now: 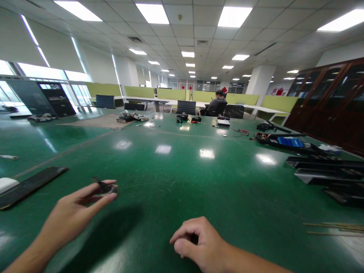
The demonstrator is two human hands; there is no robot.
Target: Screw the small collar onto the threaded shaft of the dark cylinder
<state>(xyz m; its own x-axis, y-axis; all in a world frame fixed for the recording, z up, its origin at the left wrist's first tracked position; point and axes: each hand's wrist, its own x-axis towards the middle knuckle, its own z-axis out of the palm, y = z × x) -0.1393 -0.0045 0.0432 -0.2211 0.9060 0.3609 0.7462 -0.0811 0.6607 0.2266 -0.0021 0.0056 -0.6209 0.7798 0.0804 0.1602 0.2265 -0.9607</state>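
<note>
My left hand [72, 212] is raised above the green tabletop [148, 185], casting a shadow on it. Its thumb and fingers pinch a small dark piece [104, 186], blurred, with a short part sticking up; I cannot make out its kind. At the lower middle, my right hand [199, 242] is low over the table with its fingers curled in and the thumb against them. A dark gap shows inside that curl, and whether anything is in it is hidden.
A long dark flat bar [34, 185] lies at left, beside a white object [7, 184]. Black angled parts [321, 174] and thin rods [335, 226] lie at right. Tools and small parts [187, 118] sit along the far edge. A seated person [217, 104] is beyond.
</note>
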